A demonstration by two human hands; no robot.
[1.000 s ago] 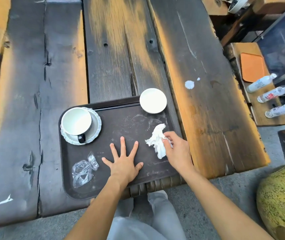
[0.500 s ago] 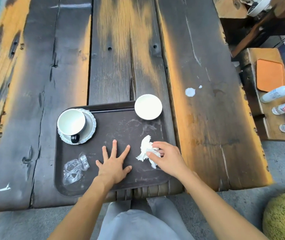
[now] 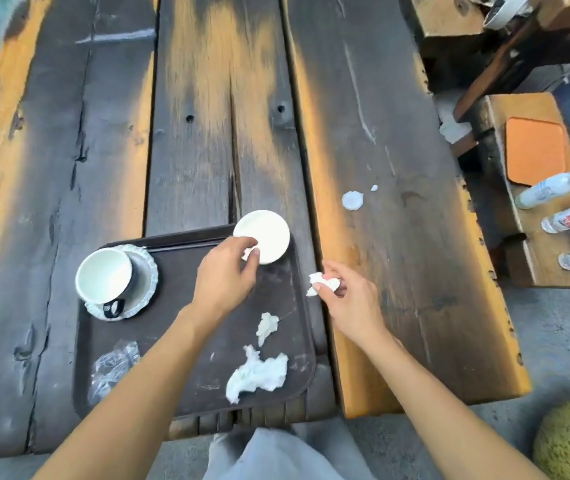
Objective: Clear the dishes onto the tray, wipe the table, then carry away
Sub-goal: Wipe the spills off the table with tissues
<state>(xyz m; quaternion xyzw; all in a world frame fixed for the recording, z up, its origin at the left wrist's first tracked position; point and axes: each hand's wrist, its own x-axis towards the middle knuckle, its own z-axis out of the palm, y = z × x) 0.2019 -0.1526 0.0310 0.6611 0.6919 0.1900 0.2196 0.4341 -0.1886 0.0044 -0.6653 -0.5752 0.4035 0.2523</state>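
Head view: left hand (image 3: 222, 277) pinching a tissue scrap beside small white dish (image 3: 265, 234); right hand (image 3: 349, 299) clamped on tissue piece (image 3: 323, 283) above tray (image 3: 186, 403) edge.

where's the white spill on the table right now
In the head view the white spill sits on the bare wooden table, right of the tray, just beyond the small white dish and ahead of the right hand.
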